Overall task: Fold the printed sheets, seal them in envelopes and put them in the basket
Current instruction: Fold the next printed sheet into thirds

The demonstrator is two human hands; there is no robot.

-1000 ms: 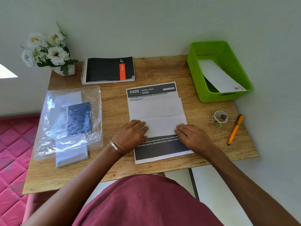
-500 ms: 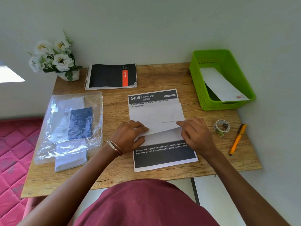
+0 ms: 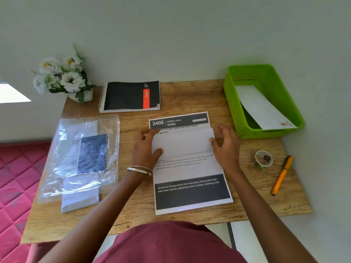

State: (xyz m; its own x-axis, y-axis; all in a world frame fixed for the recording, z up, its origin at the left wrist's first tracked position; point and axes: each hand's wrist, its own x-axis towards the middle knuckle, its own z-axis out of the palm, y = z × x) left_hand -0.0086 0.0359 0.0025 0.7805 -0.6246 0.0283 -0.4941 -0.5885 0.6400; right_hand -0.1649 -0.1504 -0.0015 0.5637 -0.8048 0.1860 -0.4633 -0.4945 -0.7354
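- Wooden desk stands against a pale wall, in a corner; all items listed below rest on it.
- Printed sheet lies flat at the desk centre, header "3405 DINING AREA" at the far edge, dark text band at the near edge.
- Folded white paper lies across the upper half of the printed sheet, covering part of the heading text.
- Left hand pinches the left edge of the folded paper: thumb on top near the lower left corner, fingers curled at the upper left corner. Two bangles sit on the wrist.
- Right hand is at the right edge of the folded paper: thumb tip on the paper edge, fingers spread and loosely bent above the sheet. Whether the fingers grip the paper cannot be determined.
- Green basket stands at the far right corner, well apart from the sheet; one white envelope leans inside it.
- Tape roll and orange pen lie to the right of the sheet, near each other.
- Clear plastic bag holding envelopes lies to the left of the sheet.
- Black spiral notebook lies beyond the sheet; a white flower pot stands at the far left corner.
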